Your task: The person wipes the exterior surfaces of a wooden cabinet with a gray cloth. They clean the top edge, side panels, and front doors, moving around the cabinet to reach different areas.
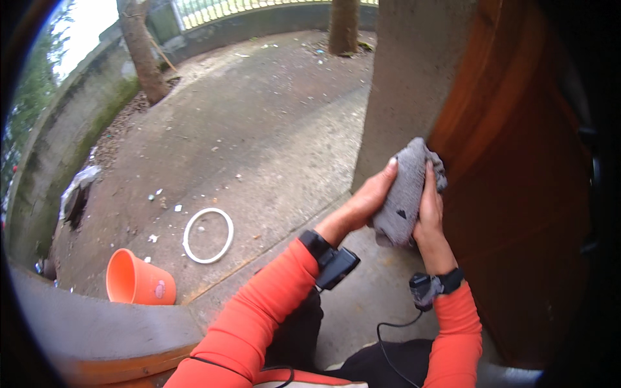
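Note:
A folded grey cloth point(402, 194) with a small dark mark is held up between both hands, in front of the doorway's wall edge and wooden frame. My left hand point(371, 196) presses on its left side, thumb near the upper part. On the right side, my right hand point(430, 208) grips the cloth, its fingers pointing up. Parts of the fingers are hidden behind the cloth. Black devices on straps sit on both wrists, and a black cable hangs from the right one.
A brown wooden door point(514, 242) stands close on the right, beside a concrete wall point(412, 72). Outside on the concrete ground lie an orange plastic bucket point(155, 286), tipped on its side, and a white ring point(186, 237). Tree trunks and a low curved wall point(63, 126) are farther off.

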